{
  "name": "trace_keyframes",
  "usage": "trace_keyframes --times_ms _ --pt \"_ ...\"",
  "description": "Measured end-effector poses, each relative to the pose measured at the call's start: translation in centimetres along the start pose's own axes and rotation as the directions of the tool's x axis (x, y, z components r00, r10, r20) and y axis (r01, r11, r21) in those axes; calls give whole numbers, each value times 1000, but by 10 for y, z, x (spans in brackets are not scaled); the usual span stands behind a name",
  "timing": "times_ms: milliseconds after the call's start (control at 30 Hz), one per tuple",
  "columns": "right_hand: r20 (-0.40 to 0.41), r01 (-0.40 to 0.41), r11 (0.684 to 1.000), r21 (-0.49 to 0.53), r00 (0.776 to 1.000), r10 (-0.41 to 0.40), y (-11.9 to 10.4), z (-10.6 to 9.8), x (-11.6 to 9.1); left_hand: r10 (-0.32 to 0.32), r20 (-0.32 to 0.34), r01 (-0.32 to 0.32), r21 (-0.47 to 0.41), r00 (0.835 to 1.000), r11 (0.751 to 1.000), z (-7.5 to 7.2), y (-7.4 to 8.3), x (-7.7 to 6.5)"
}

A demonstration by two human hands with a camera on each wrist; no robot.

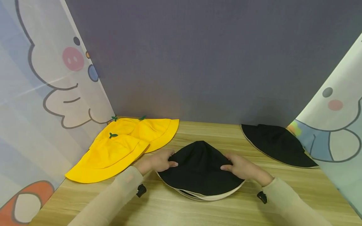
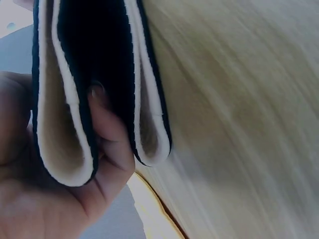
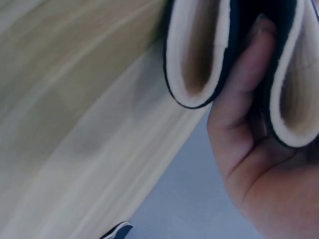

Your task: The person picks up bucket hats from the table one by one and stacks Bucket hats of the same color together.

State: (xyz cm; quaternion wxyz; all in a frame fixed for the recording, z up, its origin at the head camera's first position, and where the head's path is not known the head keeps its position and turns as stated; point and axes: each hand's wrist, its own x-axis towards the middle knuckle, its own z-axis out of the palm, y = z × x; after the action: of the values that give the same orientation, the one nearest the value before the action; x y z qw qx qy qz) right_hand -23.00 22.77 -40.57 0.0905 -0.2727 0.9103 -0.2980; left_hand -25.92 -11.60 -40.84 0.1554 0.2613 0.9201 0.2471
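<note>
A black bucket hat with a cream lining lies folded flat in the middle of the table. My left hand grips its left side, thumb on top and fingers beneath. On the opposite side my right hand holds it the same way. Both wrist views show a second folded black hat directly under the gripped one, nearer the tabletop. The fingers of my right hand reach between the two layers. Most of the lower hat is hidden in the head view.
Several yellow hats with green sprouts overlap at the left. Another black hat lies folded at the back right. A grey panel closes off the back of the wooden table. Cartoon-printed cloth stands along both sides.
</note>
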Motion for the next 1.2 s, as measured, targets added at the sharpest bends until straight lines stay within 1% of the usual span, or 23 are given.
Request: trace_keyframes --times_ms 133,200,267,333,400,533,667,800,1000,1100,1200 --pt "26 -9 1000 28 1000 9 5 2 1 -3 -1 3 -17 1000 1000 4 -1 1" --pt "45 -22 999 37 999 20 8 4 1 -7 -2 7 10 1000 1000 5 -1 1" --pt "60 -27 999 35 998 25 10 4 1 -25 1 25 64 1000 998 6 2 1" --pt "75 -31 999 21 997 29 12 4 1 -52 2 52 135 999 989 6 7 0" --pt "80 -30 1000 -2 996 30 12 4 2 -80 -4 79 218 997 973 7 11 0" --pt "79 -32 998 -45 996 36 9 4 3 -103 -27 106 304 994 947 9 15 0" --pt "79 -47 998 -53 996 51 6 4 3 -83 -34 90 330 996 940 12 14 0" --pt "56 -87 993 -74 994 91 6 4 4 -54 -33 62 320 998 946 13 13 -1" --pt "-8 -144 979 -146 989 145 11 4 6 -58 -32 65 298 998 952 13 15 -1" --pt "-22 -148 971 -189 989 147 11 5 7 -46 -63 63 319 997 946 15 17 -1" --pt "-16 -143 966 -215 990 143 11 6 8 -1 -135 55 394 991 918 18 22 -2"
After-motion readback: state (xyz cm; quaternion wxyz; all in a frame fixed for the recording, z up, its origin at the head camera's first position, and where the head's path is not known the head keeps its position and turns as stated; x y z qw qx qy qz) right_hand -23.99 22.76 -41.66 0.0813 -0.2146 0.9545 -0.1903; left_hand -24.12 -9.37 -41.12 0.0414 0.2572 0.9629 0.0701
